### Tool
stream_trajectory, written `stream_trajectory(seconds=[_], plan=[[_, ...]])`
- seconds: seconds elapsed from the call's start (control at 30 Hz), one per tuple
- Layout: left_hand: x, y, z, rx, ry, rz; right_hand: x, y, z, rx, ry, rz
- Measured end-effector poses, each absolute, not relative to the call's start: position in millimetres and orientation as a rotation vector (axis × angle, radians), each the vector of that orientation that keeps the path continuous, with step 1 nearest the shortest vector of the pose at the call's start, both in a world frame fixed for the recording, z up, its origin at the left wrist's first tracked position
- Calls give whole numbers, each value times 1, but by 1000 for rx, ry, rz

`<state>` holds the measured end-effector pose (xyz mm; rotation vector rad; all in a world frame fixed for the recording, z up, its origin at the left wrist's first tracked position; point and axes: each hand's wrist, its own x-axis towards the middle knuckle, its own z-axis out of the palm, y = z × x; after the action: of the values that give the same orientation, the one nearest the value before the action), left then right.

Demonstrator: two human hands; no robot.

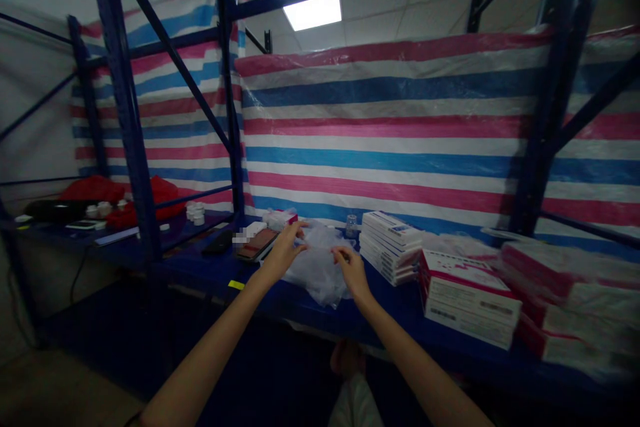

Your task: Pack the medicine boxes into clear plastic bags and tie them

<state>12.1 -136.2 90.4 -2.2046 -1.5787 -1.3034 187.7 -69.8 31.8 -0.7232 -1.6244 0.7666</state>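
A crumpled heap of translucent plastic bags (320, 263) lies on the blue shelf between my hands. My left hand (287, 248) is at the heap's left side, its thumb and fingers apart. On the right side of the heap, my right hand (350, 267) has its fingertips pinched together at the plastic; whatever they hold is too small to make out. Just left of my left hand lies a brown and black phone-like object (256, 244). A small clear jar (351, 225) stands behind my right hand.
Stacked white boxes (391, 247) and red-and-white boxes (470, 297) stand to the right, beside plastic-wrapped packs (585, 300). A yellow tag (236, 285) is at the blue shelf's edge (305, 307). Left are white bottles (196, 213), red cloth (165, 197) and a blue post (131, 113).
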Motion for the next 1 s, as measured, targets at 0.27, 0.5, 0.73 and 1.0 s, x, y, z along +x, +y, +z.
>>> stream_trajectory(seconds=[0.27, 0.5, 0.73, 1.0], plan=[[-23, -150, 89, -2151, -1737, -644, 246, -102, 21, -753, -2203, 193], [-26, -167, 81, -2171, -1872, -615, 201, -130, 26, -718, -2310, -94], [-3, -194, 50, -2504, -2024, -1058, 185, -116, 24, -654, -2278, -74], [7, -147, 31, -2358, -1920, -1993, 192, -116, 34, -714, -2301, -90]])
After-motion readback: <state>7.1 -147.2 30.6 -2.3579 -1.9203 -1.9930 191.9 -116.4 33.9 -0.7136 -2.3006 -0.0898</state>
